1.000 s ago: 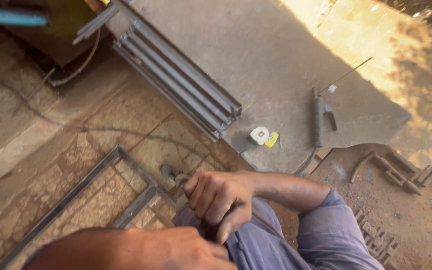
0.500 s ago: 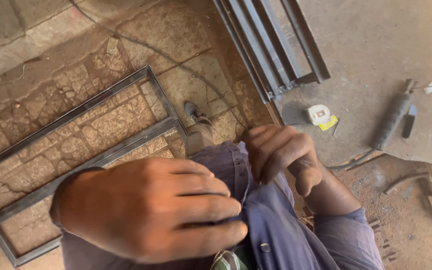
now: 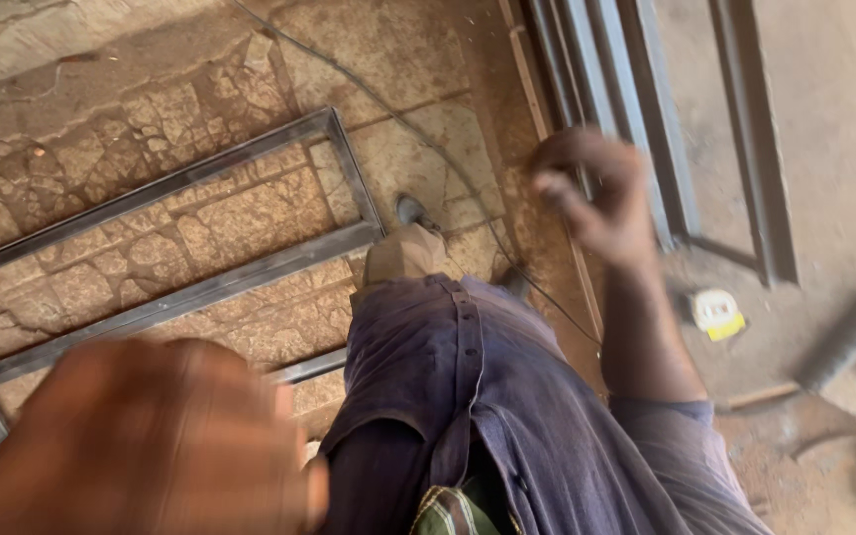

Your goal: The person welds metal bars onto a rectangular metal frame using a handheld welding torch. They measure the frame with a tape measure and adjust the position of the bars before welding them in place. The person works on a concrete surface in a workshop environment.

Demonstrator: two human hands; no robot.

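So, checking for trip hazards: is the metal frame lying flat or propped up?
Flat: the metal frame rests on the stone floor.

Both hands blurred; left hand (image 3: 151, 446) cut off.

The person wears a loose, dusty blue-grey button-front shirt (image 3: 487, 396) with sleeves (image 3: 666, 421) pushed up past the forearms; a checked green cloth (image 3: 448, 510) shows beneath its hem.

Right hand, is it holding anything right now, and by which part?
Nothing can be seen in the right hand; its blurred fingers curl in the air above the steel bars. The left hand also looks empty.
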